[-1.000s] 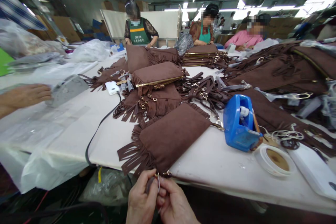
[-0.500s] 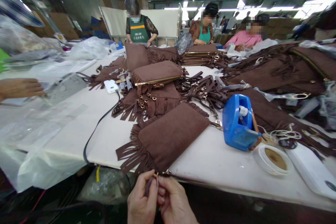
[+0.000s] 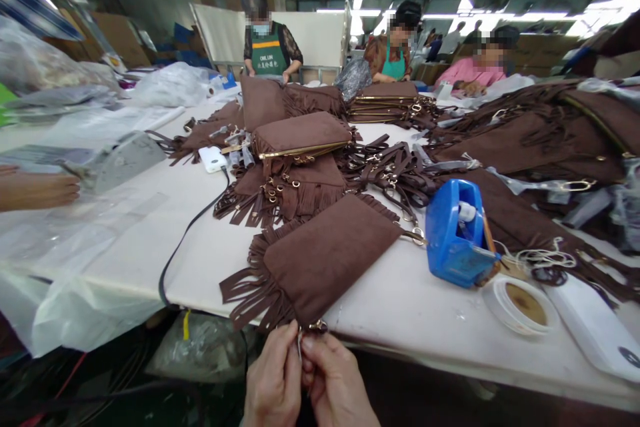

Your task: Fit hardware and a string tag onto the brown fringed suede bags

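Note:
A brown suede pouch (image 3: 333, 257) with fringe along one end lies slanted on the table, its near corner at the front edge. Gold-coloured hardware (image 3: 318, 325) shows at that corner. Just below it, my left hand (image 3: 274, 373) and my right hand (image 3: 336, 377) are closed close together, thumbs and fingertips pinching what looks like the pouch's thin zipper pull. Fingers mostly hide the piece. A strap with a gold clasp (image 3: 415, 235) runs from the pouch's right corner.
On the right stand a blue tape dispenser (image 3: 453, 240), a tape roll (image 3: 521, 305) and a white device (image 3: 595, 323). Brown pouches (image 3: 303, 137) and straps (image 3: 390, 167) are heaped behind. A cabled white box (image 3: 213, 159) lies left. Another person's hand (image 3: 40, 190) is over plastic bags; co-workers stand opposite.
Both my hands stay pinched at the pouch's corner with slight finger movement; the brown strip seen between them is now mostly covered. The other person's hand at left has moved slightly down and left.

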Demonstrator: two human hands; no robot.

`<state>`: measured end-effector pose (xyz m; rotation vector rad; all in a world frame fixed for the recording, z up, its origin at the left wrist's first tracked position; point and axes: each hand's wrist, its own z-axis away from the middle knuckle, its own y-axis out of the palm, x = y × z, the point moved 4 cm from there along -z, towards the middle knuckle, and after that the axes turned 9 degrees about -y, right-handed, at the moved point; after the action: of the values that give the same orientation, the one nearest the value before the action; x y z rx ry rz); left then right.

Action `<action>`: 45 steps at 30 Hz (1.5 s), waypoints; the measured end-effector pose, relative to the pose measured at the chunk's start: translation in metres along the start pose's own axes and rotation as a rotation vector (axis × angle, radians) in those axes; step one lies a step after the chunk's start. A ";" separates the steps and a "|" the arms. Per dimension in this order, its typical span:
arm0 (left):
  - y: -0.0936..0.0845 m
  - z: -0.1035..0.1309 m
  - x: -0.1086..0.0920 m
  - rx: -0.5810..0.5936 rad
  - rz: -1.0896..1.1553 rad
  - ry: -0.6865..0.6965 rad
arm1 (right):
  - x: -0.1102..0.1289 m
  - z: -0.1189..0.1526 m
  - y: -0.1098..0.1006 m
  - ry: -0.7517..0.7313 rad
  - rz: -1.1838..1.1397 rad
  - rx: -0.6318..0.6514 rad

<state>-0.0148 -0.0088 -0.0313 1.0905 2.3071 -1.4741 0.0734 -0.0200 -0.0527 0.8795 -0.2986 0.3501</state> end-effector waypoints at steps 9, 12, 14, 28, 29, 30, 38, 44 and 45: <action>-0.002 -0.005 0.001 0.059 0.262 -0.429 | 0.003 -0.006 -0.014 -0.235 0.320 0.024; -0.001 -0.010 0.008 0.133 0.434 -0.783 | 0.009 -0.004 -0.009 -0.278 0.415 0.045; -0.001 -0.015 0.008 0.173 0.523 -0.907 | 0.014 -0.003 -0.003 -0.328 0.463 0.059; -0.003 -0.045 -0.012 0.163 1.013 -1.185 | 0.045 -0.001 0.019 -0.843 0.868 0.245; -0.003 -0.045 -0.011 0.162 1.015 -1.183 | 0.046 -0.001 0.020 -0.853 0.873 0.253; -0.003 -0.044 -0.011 0.164 1.013 -1.181 | 0.046 -0.002 0.020 -0.849 0.868 0.259; -0.003 -0.041 -0.014 0.132 0.977 -1.157 | 0.042 -0.008 0.016 -0.792 0.872 0.289; -0.004 -0.036 -0.011 0.133 0.719 -0.992 | 0.049 -0.007 0.017 -0.936 0.994 0.340; -0.005 -0.036 -0.009 0.143 0.657 -0.951 | 0.049 -0.006 0.017 -0.944 1.009 0.351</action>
<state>-0.0038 0.0158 -0.0055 0.7826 1.0821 -1.4230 0.1116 0.0032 -0.0253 1.1514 -1.6199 0.9233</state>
